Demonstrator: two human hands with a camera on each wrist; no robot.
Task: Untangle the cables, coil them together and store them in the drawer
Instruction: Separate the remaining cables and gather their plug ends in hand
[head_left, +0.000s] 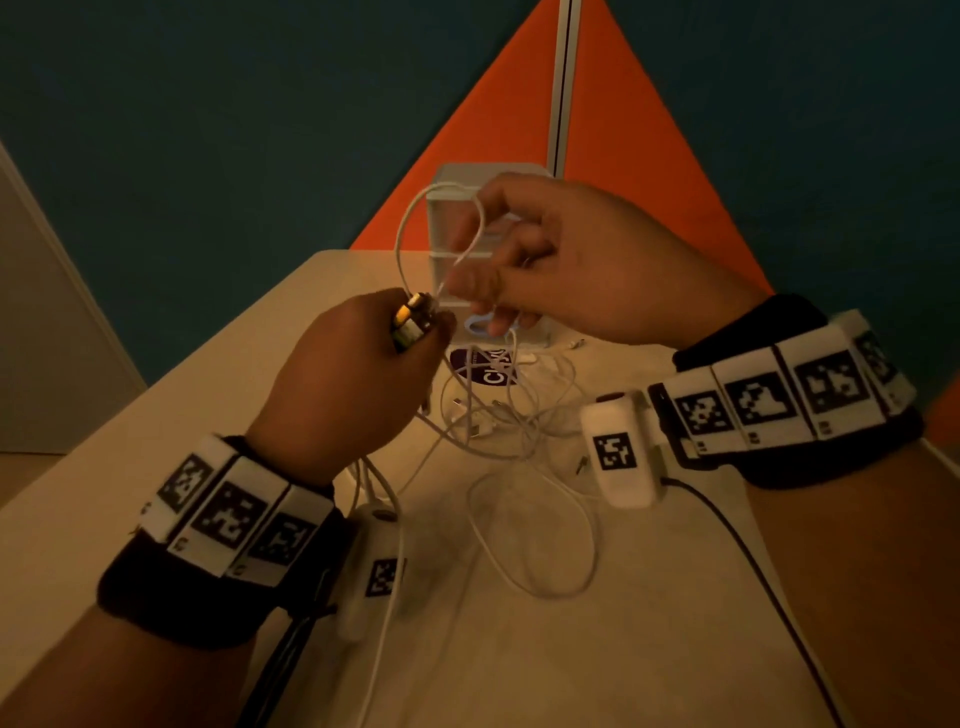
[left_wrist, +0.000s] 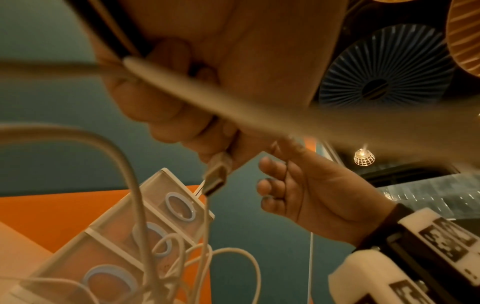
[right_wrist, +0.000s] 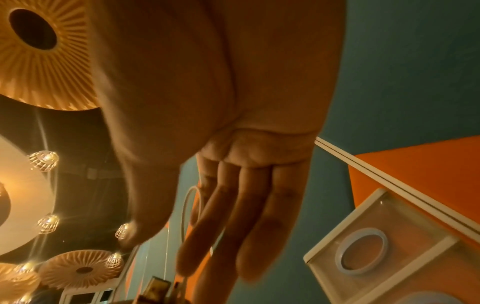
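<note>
A tangle of white cables (head_left: 498, 421) lies on the beige table (head_left: 597, 623). My left hand (head_left: 415, 338) is raised above it and grips a few metal USB plugs (head_left: 412, 321); one USB plug (left_wrist: 215, 176) sticks out below its fingers in the left wrist view. My right hand (head_left: 462, 283) is just right of it and pinches a thin white cable between thumb and forefinger. That cable loop (head_left: 415, 223) arcs up from the plugs; the same cable loop (right_wrist: 187, 205) shows beside the fingers (right_wrist: 246, 216). A small white drawer unit (head_left: 441, 228) with blue ring handles stands behind the hands, its drawers closed.
A round purple sticker (head_left: 491, 376) lies under the cables near the drawer unit (left_wrist: 155, 193). A black wire (head_left: 727, 545) trails from my right wrist over the table. The table's left edge (head_left: 156, 395) runs diagonally. Orange and teal wall panels stand behind.
</note>
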